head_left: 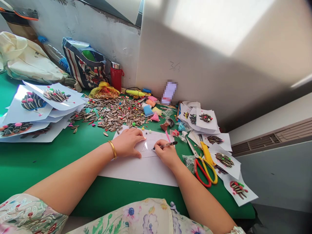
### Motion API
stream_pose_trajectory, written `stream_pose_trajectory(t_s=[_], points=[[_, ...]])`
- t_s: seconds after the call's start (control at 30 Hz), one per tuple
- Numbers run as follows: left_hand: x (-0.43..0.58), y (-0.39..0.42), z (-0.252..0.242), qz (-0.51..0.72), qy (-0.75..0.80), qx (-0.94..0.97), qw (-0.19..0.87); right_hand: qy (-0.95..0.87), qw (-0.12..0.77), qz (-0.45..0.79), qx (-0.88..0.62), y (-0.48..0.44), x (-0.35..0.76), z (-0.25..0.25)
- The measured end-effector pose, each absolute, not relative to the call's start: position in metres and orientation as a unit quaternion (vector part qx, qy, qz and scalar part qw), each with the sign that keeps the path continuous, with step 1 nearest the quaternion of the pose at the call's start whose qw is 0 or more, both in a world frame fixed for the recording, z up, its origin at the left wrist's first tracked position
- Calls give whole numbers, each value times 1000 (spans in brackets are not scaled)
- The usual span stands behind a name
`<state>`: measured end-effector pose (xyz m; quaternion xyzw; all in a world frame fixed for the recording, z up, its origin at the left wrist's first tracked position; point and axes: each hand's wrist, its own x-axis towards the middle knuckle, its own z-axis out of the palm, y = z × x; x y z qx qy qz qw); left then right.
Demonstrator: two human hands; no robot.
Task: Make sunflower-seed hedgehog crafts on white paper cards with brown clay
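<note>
A black pen [170, 145] is pinched in my right hand [166, 154], its tip on a clear sheet [152, 152] that lies over white paper [136, 174]. Faint drawn lines show around the pen tip. My left hand [129, 143] rests flat on the left part of the sheet, thumb and fingers apart, holding nothing. A gold bangle [112, 150] circles the left wrist. Just beyond the paper spreads a pile of striped sunflower seeds [119, 112], with small coloured pompoms among them.
Scissors [204, 167] and a yellow cutter [207, 152] lie right of the paper. Seed-decorated cards are stacked at left [56, 97] and right [224, 159]. Clay packets [148, 110], a red bottle [116, 76] and a striped bag [84, 66] stand toward the wall.
</note>
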<state>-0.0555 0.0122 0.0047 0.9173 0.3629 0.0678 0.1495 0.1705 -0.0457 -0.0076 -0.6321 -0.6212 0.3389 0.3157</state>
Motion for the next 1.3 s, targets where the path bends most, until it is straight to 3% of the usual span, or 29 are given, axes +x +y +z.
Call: stream_pose_trajectory(t_s=[1.3], points=[[-55, 12, 5, 64, 366, 915, 154, -608, 289, 321, -666, -39, 185, -7]])
